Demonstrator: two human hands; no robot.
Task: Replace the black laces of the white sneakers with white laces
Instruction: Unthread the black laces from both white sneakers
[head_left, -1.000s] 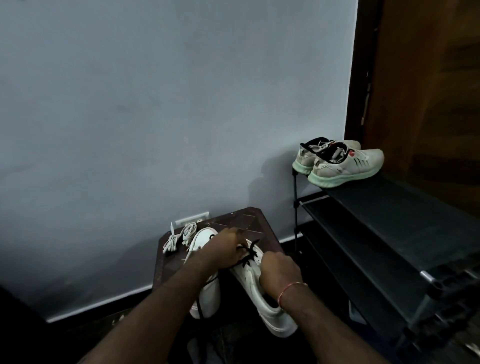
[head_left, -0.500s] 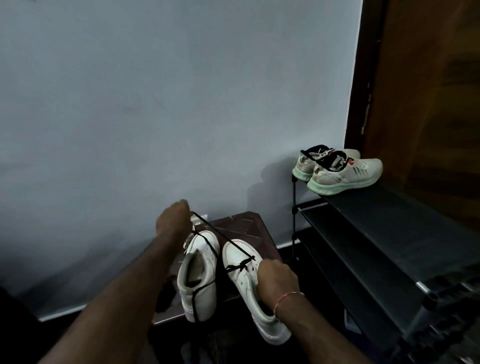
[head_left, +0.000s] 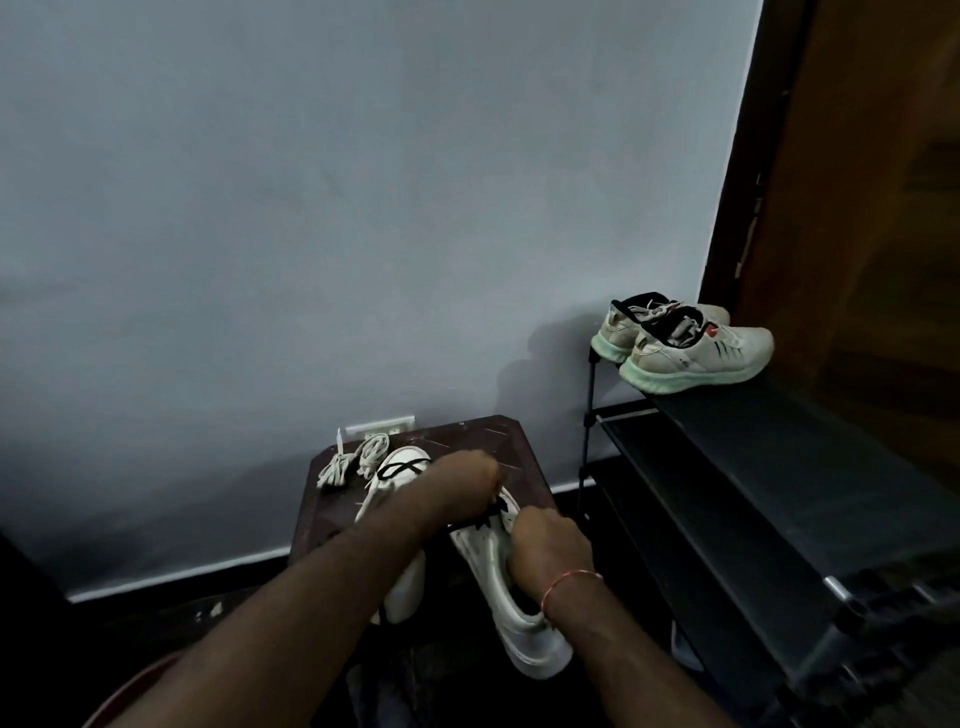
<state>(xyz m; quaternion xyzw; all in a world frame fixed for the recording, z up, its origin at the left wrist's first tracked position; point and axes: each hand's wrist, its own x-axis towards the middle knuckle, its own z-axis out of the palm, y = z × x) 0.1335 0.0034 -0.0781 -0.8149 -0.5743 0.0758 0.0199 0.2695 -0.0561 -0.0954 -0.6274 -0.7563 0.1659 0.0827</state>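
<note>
Two white sneakers lie on a dark brown stool. My left hand reaches across the left sneaker and pinches the black lace at the eyelets of the right sneaker; the fingertips are blurred. A loose stretch of black lace lies over the left sneaker's toe. My right hand grips the right sneaker at its opening and tilts it, with the heel hanging off the stool's front. Two bundled white laces sit at the stool's back left corner.
A black shoe rack stands to the right, with a pair of green-soled sneakers on its top shelf. A grey wall with a white socket is behind the stool. A wooden door is at far right.
My left hand, which had pulled the black lace up and to the left, has come back down to the right sneaker's eyelets. The freed lace now lies on the left sneaker's toe.
</note>
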